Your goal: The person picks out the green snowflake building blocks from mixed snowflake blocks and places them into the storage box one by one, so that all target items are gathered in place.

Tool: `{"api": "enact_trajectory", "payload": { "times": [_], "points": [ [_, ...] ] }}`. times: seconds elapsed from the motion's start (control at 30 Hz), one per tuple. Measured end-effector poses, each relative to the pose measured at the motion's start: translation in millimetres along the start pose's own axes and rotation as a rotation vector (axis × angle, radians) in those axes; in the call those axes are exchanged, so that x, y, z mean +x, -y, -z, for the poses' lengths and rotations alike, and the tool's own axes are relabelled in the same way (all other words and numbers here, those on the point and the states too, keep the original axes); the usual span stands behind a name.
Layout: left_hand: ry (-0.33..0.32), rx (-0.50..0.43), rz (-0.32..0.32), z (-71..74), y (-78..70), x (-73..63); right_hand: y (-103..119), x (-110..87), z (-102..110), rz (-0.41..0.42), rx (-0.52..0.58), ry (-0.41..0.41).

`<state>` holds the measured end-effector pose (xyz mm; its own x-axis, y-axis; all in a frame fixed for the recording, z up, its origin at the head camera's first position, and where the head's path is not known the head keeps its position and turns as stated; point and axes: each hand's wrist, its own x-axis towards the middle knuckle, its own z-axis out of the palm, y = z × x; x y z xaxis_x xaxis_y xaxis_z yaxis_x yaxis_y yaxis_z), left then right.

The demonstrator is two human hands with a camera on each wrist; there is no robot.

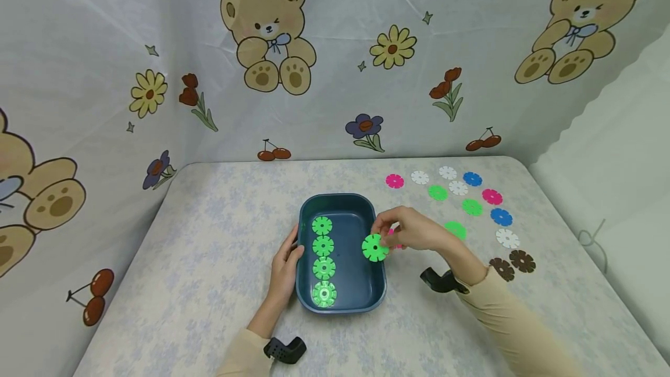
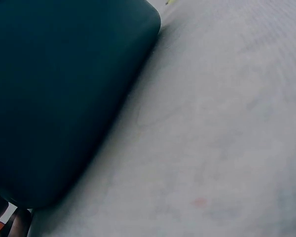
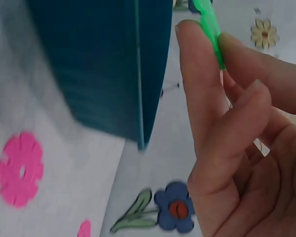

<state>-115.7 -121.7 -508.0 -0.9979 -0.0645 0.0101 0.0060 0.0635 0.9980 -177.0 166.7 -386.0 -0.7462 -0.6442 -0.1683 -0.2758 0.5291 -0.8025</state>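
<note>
A dark blue tray [image 1: 338, 305] stands on the table. Along its inner left side several green notched discs [image 1: 323, 246] lie in a column. My left hand [image 1: 283, 269] holds the tray's left side, thumb at the rim; in the left wrist view only its fingertips [image 2: 20, 222] show by the tray wall [image 2: 64, 98]. Over the tray's right rim, my right hand [image 1: 410, 229] pinches another green notched disc [image 1: 374, 248] between thumb and finger. The right wrist view shows that green disc [image 3: 212, 37] edge-on, beside the tray wall [image 3: 103, 64].
To the right lie loose notched discs: pink [image 1: 395, 181], white [image 1: 508, 238], blue [image 1: 501, 217], green [image 1: 472, 207] and brown [image 1: 522, 260]. One pink disc [image 3: 20, 169] lies close to the tray's right side. A bear-printed cloth [image 1: 335, 109] hangs behind the table.
</note>
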Motion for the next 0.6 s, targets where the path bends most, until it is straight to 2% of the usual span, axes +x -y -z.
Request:
{"api": "enact_trajectory", "payload": {
  "times": [0.07,0.3,0.47,0.6],
  "points": [
    [0.001,0.001,-0.005,0.0,-0.8,-0.3,7,7.8,-10,0.018,-0.022,0.049],
    [-0.001,0.01,0.003,-0.1,-0.6,-0.2,18,28.5,-42,0.003,-0.104,0.175],
    [0.002,-0.001,0.005,0.0,-0.7,-0.2,19,36.7,-58,-0.007,-0.174,0.226],
    [0.004,-0.007,0.006,0.1,-1.0,-0.4,19,39.9,-67,0.02,-0.24,0.254]
  ]
}}
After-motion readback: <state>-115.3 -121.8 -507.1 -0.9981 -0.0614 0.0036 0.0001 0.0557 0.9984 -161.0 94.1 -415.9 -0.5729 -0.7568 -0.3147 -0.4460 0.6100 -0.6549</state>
